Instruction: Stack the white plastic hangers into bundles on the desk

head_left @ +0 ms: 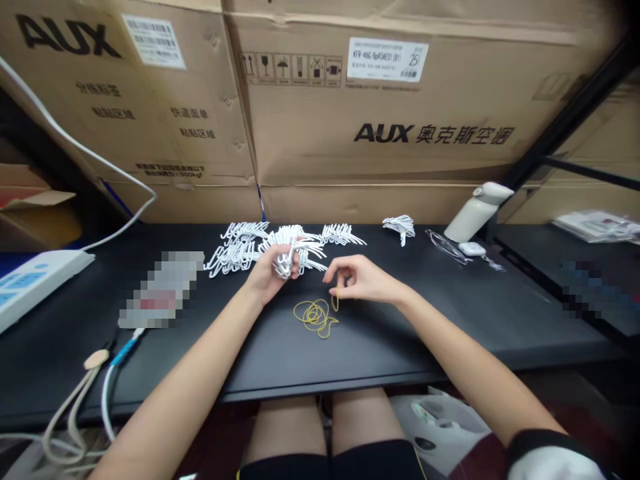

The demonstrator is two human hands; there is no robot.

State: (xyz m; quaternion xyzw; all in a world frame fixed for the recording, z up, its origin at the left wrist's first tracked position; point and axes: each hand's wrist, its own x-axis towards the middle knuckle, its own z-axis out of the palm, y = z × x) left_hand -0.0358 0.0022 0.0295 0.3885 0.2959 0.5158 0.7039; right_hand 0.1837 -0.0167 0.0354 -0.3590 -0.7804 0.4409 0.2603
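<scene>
My left hand (274, 268) is closed around a bundle of thin white wire hooks (284, 264), held upright above the black table (380, 347). To its right, my right hand (359, 279) pinches a yellow rubber band (335, 301) between thumb and fingers, and the band dangles down. Below both hands lies a small loose pile of yellow rubber bands (313, 315). Behind my left hand, more bunches of white hooks (234, 257) rest on the table, partly hidden by the hand. Another bunch (342, 234) lies just right of them, and a separate one (399, 227) sits farther right.
Large cardboard boxes (310, 147) form a wall at the back. A white bottle (475, 213), glasses (447, 247) and a small white case (472, 249) stand at the right. On the left are a blurred phone-like object (163, 290) with a cable and a power strip (37, 280).
</scene>
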